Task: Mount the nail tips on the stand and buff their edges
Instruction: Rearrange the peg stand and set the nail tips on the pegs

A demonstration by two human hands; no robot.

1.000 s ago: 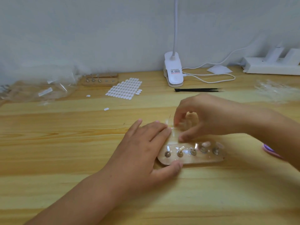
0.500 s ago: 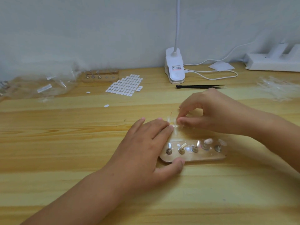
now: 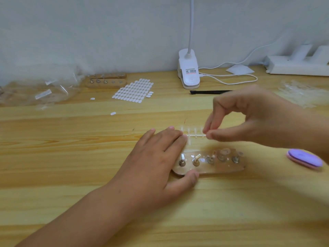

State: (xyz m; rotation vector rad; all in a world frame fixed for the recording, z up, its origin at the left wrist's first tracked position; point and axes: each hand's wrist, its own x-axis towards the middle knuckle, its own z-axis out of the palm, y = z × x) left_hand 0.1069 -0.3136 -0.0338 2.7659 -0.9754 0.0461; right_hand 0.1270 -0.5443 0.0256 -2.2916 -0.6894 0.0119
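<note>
Five pegs point(image 3: 196, 160) stood up from the wooden stand point(image 3: 222, 169), which lay on the table point(image 3: 71, 157) just nearer the person than the strip of nail tips point(image 3: 195, 135). The strip was a thin clear runner with small tips branching off both sides, lying flat on the wood. The left hand point(image 3: 153, 157) was spread flat, its straight fingers pressing down the strip's left end while the thumb touched the stand's near left corner. The right hand point(image 3: 249, 118) pinched the strip's right end between thumb and forefinger, the other fingers curled above. One peg toward the right seemed to carry a clear tip already, though glare made that hard to confirm.

Judging by its look, the strip would be very light, thin and springy, and slick under the fingers. Its tips would likely snap free with a small twist and could easily flick away or vanish against the pale wood. The safest hold would be on a single tip's sides near where it joins the runner, with the runner kept pinned. Pressing hard on a tip's face could crack or crease it. A purple buffer block point(image 3: 304, 158) lay on the table to the right of the stand, apart from it and untouched
</note>
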